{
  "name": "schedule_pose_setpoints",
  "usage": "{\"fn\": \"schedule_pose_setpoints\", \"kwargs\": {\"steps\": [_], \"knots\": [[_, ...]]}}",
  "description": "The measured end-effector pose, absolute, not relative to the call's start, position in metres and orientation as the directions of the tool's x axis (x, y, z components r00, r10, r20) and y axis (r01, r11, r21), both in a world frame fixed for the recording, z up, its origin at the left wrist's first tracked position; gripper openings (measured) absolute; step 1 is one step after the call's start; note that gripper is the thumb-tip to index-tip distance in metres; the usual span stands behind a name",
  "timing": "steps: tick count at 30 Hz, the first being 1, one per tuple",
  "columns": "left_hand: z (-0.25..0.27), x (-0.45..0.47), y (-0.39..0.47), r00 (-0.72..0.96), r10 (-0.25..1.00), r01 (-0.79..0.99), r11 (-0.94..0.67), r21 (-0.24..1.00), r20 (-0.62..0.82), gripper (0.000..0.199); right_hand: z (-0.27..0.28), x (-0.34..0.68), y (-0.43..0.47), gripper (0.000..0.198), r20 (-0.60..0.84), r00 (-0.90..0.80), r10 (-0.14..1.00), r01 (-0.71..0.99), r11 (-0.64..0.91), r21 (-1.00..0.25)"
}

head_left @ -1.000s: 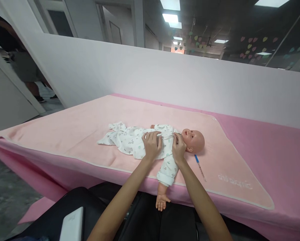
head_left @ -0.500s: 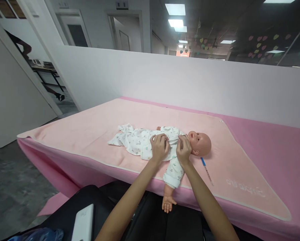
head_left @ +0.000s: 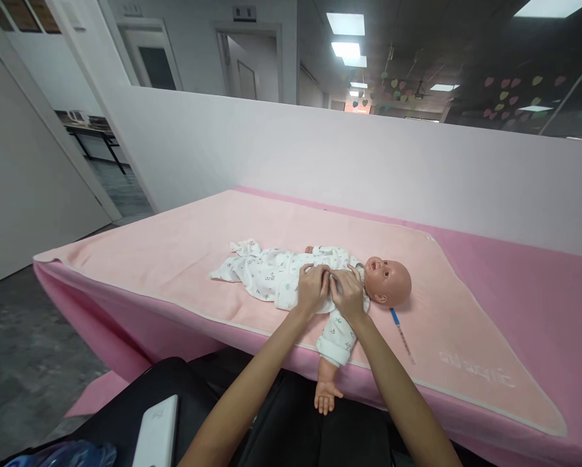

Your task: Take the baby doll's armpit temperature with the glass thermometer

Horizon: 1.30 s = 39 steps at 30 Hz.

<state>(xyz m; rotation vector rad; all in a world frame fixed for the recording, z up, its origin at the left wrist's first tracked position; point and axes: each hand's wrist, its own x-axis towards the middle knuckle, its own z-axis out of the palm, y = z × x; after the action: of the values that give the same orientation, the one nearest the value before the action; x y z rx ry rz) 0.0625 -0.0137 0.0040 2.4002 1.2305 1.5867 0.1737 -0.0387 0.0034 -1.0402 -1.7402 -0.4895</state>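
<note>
A baby doll (head_left: 387, 281) lies on its back on the pink mat, head to the right, dressed in a white printed top and trousers (head_left: 266, 272). Over its chest, my left hand (head_left: 313, 289) has its fingers curled on the front of the white baby top (head_left: 338, 259). Close beside it, my right hand (head_left: 348, 290) pinches the same top, the fingertips of both hands nearly touching. What lies under the fingers is hidden. One doll arm (head_left: 326, 389) hangs over the near edge of the table. A thermometer (head_left: 402, 332) with a blue end lies near the head.
The peach mat (head_left: 184, 253) covers much of the pink-draped table (head_left: 558, 292). Behind stands a white partition (head_left: 320, 155). On my lap, at the lower left, rests a white phone-like slab (head_left: 155, 431) beside something blue and shiny (head_left: 62, 454).
My right hand has moved left from near the doll's neck to the middle of its chest, close to my left hand. A person's limbs in the doorway have gone out of view.
</note>
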Motion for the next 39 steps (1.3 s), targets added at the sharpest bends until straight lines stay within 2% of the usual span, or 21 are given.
{"fn": "schedule_pose_setpoints", "kwargs": {"steps": [10,19,24,31,39], "knots": [[0.012,0.064,-0.021,0.126,0.660,0.570,-0.659,0.491,0.740,0.018,-0.004,0.177,-0.035,0.019,0.887,-0.127,0.444,0.829,0.539,-0.151],[0.009,0.067,-0.023,0.184,0.626,0.630,-0.667,0.398,0.758,0.020,-0.003,0.178,-0.036,0.022,0.876,-0.096,0.473,0.871,0.466,-0.156],[0.009,0.067,-0.021,0.155,0.590,0.673,-0.650,0.353,0.792,0.014,-0.001,0.177,-0.035,0.017,0.902,-0.067,0.426,0.863,0.478,-0.161],[0.009,0.055,-0.014,-0.049,0.609,0.710,-0.536,0.457,0.791,0.016,-0.001,0.176,-0.035,0.016,0.919,-0.017,0.394,0.840,0.505,-0.201],[0.010,0.044,-0.013,-0.102,0.635,0.673,-0.522,0.523,0.766,0.013,-0.003,0.177,-0.033,0.017,0.914,-0.012,0.405,0.840,0.500,-0.210]]}}
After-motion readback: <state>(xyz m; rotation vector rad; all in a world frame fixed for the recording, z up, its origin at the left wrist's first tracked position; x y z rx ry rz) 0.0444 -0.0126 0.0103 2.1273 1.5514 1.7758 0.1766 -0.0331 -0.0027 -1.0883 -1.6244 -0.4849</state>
